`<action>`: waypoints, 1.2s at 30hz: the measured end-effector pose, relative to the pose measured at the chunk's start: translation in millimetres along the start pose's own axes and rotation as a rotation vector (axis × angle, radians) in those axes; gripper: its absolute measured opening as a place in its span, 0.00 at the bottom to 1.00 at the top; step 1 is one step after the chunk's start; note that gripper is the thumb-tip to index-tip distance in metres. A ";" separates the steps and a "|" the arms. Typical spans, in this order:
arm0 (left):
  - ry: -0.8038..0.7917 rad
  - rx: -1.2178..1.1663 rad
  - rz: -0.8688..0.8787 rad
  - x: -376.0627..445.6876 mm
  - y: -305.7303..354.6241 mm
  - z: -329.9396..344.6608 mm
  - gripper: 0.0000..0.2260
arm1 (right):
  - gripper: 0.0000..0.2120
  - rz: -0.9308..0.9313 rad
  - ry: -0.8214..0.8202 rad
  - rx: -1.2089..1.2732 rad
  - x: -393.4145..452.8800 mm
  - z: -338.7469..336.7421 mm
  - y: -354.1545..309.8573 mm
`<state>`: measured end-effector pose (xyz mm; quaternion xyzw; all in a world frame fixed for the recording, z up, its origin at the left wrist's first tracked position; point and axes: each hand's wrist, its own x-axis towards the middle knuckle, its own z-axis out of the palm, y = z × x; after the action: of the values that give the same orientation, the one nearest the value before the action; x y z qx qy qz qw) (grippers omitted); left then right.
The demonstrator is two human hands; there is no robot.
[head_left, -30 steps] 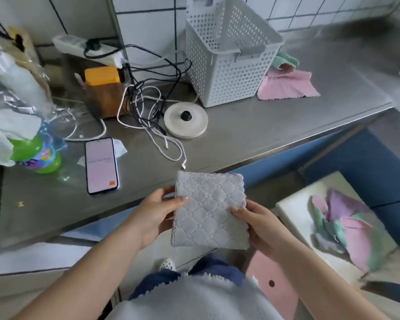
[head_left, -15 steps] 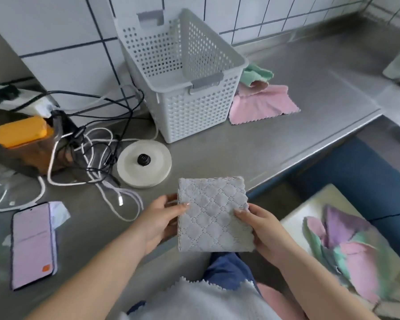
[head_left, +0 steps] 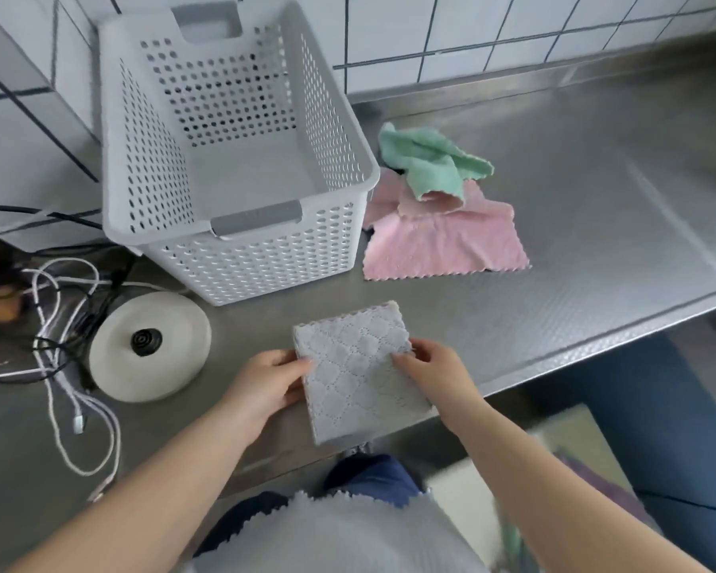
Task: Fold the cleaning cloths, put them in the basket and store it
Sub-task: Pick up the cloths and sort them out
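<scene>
I have the grey cloth (head_left: 360, 370) folded into a thick square and held between both hands over the near edge of the counter (head_left: 575, 258). My left hand (head_left: 265, 386) comes in from the near left with the forearm angled up toward the middle; its thumb lies on top of the cloth's left edge and the fingers tuck beneath, so it pinches that side. My right hand (head_left: 435, 374) reaches from the near right, wrist bent a little inward, thumb and fingertips pressed down on the cloth's right edge with the rest of the fingers curled under it. Both hands are gripping the cloth, neither is loose. I cannot tell whether the cloth's far corner touches the steel or hangs just above it.

The basket (head_left: 232, 237) stands just beyond the cloth, toward the far left against the tiled wall, with nothing visible inside. Right of the basket, touching its wall, a pink cloth (head_left: 443, 241) lies spread flat, and a crumpled green cloth (head_left: 426, 163) sits on its far part. Left of my left hand is a round white base (head_left: 154, 349), with white cables (head_left: 75, 407) trailing at its left. Another pale cloth (head_left: 340, 535) lies on my lap at the near edge.
</scene>
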<state>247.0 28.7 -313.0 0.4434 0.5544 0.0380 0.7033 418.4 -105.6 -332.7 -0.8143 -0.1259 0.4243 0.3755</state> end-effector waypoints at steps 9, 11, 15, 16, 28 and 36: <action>0.096 0.436 0.048 22.3 -1.7 -6.4 0.06 | 0.22 -0.064 -0.050 -0.173 27.4 -0.1 1.5; 0.156 0.557 0.102 23.8 -3.4 -4.8 0.12 | 0.23 -0.101 -0.048 -0.254 28.5 -1.7 2.4; 0.368 0.913 0.605 8.1 -13.2 3.2 0.20 | 0.27 -0.386 0.089 -0.479 18.8 -0.8 3.7; 0.331 1.030 0.754 5.0 -16.3 6.5 0.23 | 0.28 -0.510 0.105 -0.586 15.2 2.5 2.5; 0.057 1.701 0.663 24.4 -36.6 6.3 0.36 | 0.34 -0.687 -0.033 -1.156 26.6 21.5 18.1; -0.031 1.518 0.768 26.6 -26.7 -2.9 0.32 | 0.34 -0.649 0.020 -1.007 17.0 17.7 7.0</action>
<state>243.2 28.8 -350.6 0.9528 0.2309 -0.1141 0.1610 414.0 -92.5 -354.2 -0.8160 -0.5503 0.1681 0.0551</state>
